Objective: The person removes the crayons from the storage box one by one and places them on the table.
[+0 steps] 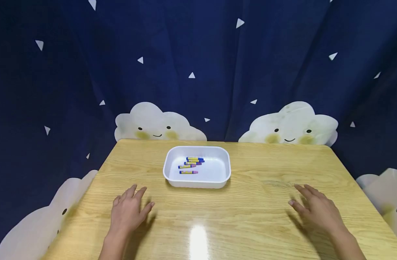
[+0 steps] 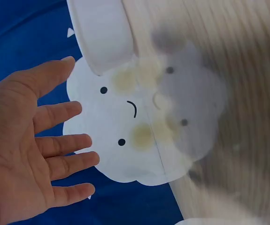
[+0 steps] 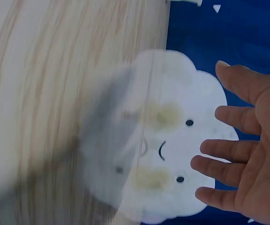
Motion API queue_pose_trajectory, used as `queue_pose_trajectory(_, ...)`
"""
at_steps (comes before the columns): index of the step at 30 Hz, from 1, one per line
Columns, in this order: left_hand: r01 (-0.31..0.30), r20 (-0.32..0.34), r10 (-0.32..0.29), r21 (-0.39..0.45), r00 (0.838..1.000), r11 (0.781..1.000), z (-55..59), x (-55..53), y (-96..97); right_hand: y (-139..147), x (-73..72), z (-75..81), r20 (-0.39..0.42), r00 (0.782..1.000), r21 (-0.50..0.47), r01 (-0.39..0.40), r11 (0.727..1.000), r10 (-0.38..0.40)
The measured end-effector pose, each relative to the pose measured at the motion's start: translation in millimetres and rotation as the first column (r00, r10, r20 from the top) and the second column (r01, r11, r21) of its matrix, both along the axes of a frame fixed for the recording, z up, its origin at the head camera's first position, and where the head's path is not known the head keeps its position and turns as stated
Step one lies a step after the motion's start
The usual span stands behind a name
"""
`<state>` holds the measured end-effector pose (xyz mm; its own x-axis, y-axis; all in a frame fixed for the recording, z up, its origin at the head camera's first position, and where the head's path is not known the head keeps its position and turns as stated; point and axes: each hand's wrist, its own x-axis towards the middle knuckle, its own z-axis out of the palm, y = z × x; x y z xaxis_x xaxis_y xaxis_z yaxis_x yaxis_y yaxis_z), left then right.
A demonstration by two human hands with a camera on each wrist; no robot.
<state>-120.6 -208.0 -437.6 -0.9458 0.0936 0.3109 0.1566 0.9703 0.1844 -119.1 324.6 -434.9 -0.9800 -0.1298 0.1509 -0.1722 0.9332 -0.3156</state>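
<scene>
Several crayons (image 1: 188, 172) with yellow-and-blue wrappers lie in a white plastic tray (image 1: 218, 184) toward the back of the table. Their tips run from blue to purple to pink. To the tray's front left, my left hand (image 1: 128, 209) hovers over the wood, fingers spread and holding nothing. My right hand (image 1: 320, 209) is off to the tray's right, likewise spread and without anything in it. In the left wrist view the left palm (image 2: 12, 154) faces the camera, with a corner of the tray above the fingers. The right wrist view shows the right palm (image 3: 266, 159) bare.
The light wooden table (image 1: 250, 224) has a glossy top with a bright reflection near its front. Behind and beside it hangs a dark blue curtain (image 1: 198, 47) printed with white triangles and smiling clouds. Each hand casts a shadow on the wood.
</scene>
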Motion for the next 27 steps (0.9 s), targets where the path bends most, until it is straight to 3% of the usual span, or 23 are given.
queue_pose_trajectory(7,0.035,0.035,-0.04,0.117,0.999,0.993,-0.6,-0.3,10.6,-21,-6.6,2.6,-0.083,0.995,-0.196,-0.061,0.979,0.046)
queue_pose_trajectory(13,0.055,0.068,-0.076,0.272,0.995,0.961,-1.7,-3.1,21.8,-38,-18.1,2.1,-0.155,0.985,-0.336,-0.12,0.934,0.071)
queue_pose_trajectory(18,0.056,0.086,-0.096,0.378,0.992,0.924,-0.3,-8.5,30.1,-53,-23.3,3.1,-0.114,0.991,-0.463,-0.118,0.878,0.072)
queue_pose_trajectory(27,0.005,0.103,-0.064,0.492,0.993,0.87,3.5,-28.9,39.7,-87,-39.8,9.3,-0.094,0.989,-0.613,-0.144,0.777,0.11)
